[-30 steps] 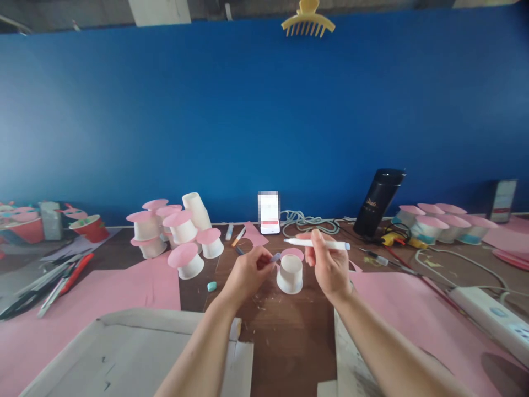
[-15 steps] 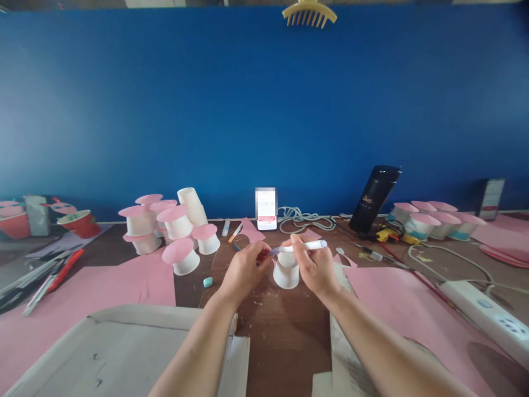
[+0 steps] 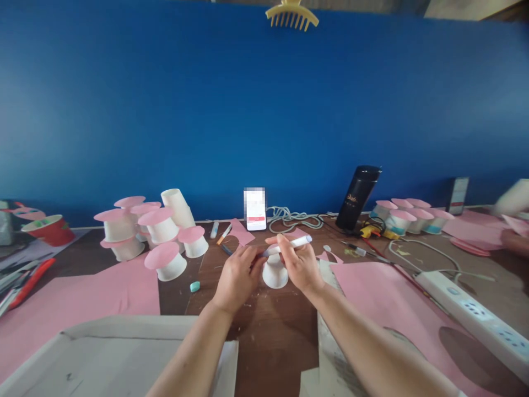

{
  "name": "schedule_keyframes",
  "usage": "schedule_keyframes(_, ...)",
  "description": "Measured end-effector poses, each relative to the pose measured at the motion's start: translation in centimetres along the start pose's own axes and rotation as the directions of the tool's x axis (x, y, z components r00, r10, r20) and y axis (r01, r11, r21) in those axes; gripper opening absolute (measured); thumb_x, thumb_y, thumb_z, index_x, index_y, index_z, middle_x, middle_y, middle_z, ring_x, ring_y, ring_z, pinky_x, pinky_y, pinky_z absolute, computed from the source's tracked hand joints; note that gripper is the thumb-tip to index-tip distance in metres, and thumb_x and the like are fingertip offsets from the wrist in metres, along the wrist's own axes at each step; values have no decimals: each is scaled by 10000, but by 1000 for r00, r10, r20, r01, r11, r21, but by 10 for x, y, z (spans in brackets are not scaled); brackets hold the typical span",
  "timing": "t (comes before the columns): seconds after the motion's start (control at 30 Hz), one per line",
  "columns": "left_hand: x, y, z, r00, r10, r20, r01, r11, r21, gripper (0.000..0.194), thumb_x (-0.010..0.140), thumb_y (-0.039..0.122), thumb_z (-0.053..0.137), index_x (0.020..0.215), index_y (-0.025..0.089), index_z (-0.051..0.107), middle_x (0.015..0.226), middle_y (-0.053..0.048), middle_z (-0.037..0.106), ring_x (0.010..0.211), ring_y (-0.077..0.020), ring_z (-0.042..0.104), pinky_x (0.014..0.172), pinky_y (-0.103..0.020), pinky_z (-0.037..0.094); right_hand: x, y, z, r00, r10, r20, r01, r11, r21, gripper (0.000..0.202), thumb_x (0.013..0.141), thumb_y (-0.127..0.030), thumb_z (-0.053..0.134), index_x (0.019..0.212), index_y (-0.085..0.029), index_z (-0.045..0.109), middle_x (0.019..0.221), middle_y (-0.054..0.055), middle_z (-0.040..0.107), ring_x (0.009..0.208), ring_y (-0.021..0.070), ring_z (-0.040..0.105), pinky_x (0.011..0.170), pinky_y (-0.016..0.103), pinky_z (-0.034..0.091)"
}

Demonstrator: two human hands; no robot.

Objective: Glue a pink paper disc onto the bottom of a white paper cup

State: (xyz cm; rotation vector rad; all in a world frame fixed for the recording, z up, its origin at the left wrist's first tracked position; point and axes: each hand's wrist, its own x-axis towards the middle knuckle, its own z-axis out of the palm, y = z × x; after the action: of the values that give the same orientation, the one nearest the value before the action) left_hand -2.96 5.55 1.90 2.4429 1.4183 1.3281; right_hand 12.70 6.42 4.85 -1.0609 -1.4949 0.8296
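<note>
In my right hand (image 3: 301, 267) is a white marker pen (image 3: 294, 243) with a pale purple end, held slanted between thumb and fingers. My left hand (image 3: 243, 273) is closed at the marker's other, bluish-purple end; its fingertips largely hide what they pinch there. Just under the marker, between both hands, a white paper cup (image 3: 275, 277) stands upside down on the brown table (image 3: 276, 342). To the left are several white cups topped with pink paper discs, one of them a nearby cup (image 3: 172, 268).
A phone (image 3: 255, 215) leans against the blue partition (image 3: 248, 110). Right of it are a white cable (image 3: 297, 219), a black flask (image 3: 357, 198) and a power strip (image 3: 471, 320). Pink sheets (image 3: 103, 292) and a cardboard tray (image 3: 124, 326) lie in front. Another person's hand (image 3: 516, 241) shows far right.
The view has swung slightly right, so things appear further left. My left fingers have closed in on the marker's end. Another person's hand has come into view at the right.
</note>
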Motion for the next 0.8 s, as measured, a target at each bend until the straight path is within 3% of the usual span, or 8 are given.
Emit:
schedule_keyframes(0.4, 2, 19, -8, 999, 36, -21, -35, 999, 42, 168, 919, 283, 442, 967, 191, 574, 901, -51, 643, 863, -181, 582, 784, -303, 442, -4, -13, -11, 999, 28, -19, -29, 1000, -7, 439, 904, -459, 409, 808, -190, 742, 462, -22, 455, 446, 92, 436, 427, 192, 355)
schedule_keyframes(0.57, 4, 13, -7, 1000, 13, 22, -15, 996, 87, 175, 923, 283, 421, 967, 187, 560, 877, -53, 637, 842, -184, 584, 760, -297, 438, 2, -4, -12, 993, -49, 106, 50, 999, -3, 427, 905, -485, 421, 875, -184, 722, 515, -26, 498, 490, 97, 463, 473, 205, 364)
schedule_keyframes(0.63, 5, 6, -9, 998, -58, 31, 53, 990, 131, 175, 923, 283, 411, 966, 192, 553, 876, -54, 643, 832, -186, 595, 742, -293, 438, 8, -1, -18, 975, -97, 202, 114, 991, -75, 387, 872, -494, 496, 985, -182, 695, 609, -13, 579, 567, 111, 521, 531, 214, 393)
schedule_keyframes(0.7, 4, -3, -11, 978, -202, 43, 188, 956, 224, 184, 919, 290, 400, 953, 191, 551, 859, -60, 651, 805, -197, 610, 700, -295, 437, 17, 0, -30, 958, -89, 273, 140, 975, -171, 438, 821, -505, 575, 1116, -188, 640, 657, -11, 625, 585, 120, 550, 547, 219, 404)
schedule_keyframes(0.8, 2, -16, -14, 880, -465, 97, 394, 829, 396, 207, 903, 304, 389, 904, 182, 556, 786, -80, 661, 744, -236, 634, 633, -316, 433, 32, 5, -57, 977, 34, 211, 45, 932, -358, 496, 816, -567, 539, 1152, -211, 619, 698, 4, 664, 548, 123, 565, 533, 231, 409)
